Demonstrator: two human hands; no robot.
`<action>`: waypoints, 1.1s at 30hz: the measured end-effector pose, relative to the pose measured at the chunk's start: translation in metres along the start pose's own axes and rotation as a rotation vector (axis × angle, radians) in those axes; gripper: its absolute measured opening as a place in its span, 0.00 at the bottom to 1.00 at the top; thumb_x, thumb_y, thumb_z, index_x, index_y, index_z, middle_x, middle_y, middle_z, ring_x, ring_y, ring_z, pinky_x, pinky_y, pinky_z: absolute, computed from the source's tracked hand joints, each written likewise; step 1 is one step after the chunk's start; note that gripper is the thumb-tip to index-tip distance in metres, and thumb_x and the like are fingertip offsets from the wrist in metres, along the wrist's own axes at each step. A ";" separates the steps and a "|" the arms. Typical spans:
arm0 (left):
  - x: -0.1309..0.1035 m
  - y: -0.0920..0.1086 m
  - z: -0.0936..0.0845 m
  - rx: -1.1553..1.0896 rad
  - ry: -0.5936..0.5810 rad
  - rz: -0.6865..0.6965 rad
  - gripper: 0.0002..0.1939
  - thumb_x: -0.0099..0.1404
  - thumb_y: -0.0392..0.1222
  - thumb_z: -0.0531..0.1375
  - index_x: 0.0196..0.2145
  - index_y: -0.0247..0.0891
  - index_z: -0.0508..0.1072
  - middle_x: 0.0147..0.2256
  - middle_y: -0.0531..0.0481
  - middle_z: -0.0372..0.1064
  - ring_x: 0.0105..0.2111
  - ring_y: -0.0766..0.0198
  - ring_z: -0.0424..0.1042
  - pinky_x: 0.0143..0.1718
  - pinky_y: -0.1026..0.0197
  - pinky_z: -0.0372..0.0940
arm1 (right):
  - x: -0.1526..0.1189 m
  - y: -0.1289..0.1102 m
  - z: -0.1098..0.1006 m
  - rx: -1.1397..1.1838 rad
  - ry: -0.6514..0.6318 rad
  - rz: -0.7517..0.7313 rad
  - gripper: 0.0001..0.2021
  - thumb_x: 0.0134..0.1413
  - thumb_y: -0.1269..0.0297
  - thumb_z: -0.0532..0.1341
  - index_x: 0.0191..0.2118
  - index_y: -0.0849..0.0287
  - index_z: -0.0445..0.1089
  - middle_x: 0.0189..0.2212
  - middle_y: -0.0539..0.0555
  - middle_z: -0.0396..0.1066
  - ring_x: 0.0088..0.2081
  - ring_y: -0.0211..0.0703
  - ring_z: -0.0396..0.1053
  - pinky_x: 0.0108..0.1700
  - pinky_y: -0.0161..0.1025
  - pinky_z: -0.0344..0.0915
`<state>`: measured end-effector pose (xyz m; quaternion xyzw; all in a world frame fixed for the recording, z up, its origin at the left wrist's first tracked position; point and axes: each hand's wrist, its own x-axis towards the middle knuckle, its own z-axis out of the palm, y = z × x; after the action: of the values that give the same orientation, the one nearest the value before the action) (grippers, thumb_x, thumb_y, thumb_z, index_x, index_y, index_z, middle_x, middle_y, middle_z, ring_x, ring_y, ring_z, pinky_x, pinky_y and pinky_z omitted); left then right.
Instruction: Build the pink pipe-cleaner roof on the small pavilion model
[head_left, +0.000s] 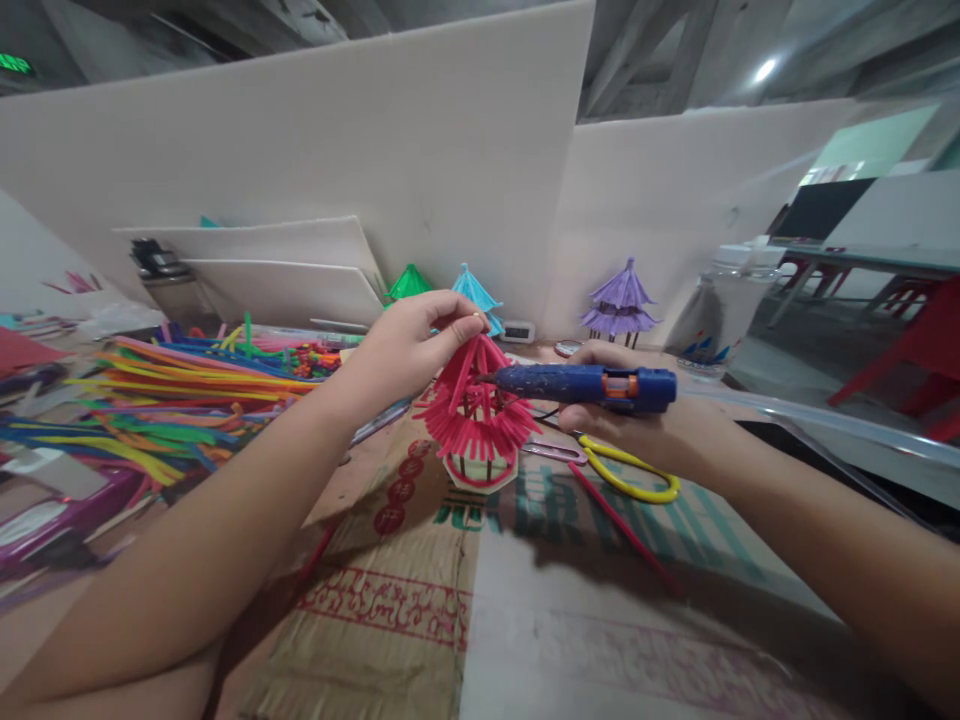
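A small red model pavilion (480, 430) with a two-tiered roof of fuzzy strips stands on a pale base in front of me. My left hand (424, 335) pinches the peak of its upper roof. In my right hand (607, 410) is a blue glue gun (577, 385), held level, its nozzle pointing left at the upper roof's strips. Whether the nozzle touches them I cannot tell. Just below that hand lie yellow-handled scissors (630, 480) and a loose red strip (622, 525).
Bundles of coloured pipe cleaners (187, 390) cover the left side. Behind stand a green model roof (409, 283), a blue one (474, 287) and a purple pavilion (621, 300). A clear bottle (724, 310) is at right. Printed cardboard (375, 620) lies underneath.
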<state>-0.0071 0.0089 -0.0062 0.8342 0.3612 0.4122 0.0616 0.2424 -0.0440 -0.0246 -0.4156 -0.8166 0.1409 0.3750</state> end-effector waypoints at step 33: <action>-0.002 0.011 -0.001 0.046 0.011 0.062 0.14 0.71 0.46 0.56 0.34 0.35 0.75 0.34 0.48 0.75 0.35 0.62 0.71 0.40 0.61 0.63 | -0.007 -0.005 0.005 -0.200 -0.009 0.007 0.17 0.51 0.49 0.69 0.41 0.53 0.69 0.31 0.48 0.76 0.29 0.41 0.70 0.30 0.35 0.60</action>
<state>-0.0025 -0.0004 -0.0021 0.8438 0.3450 0.4101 0.0278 0.2388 -0.0520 -0.0288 -0.4531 -0.8269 0.0619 0.3273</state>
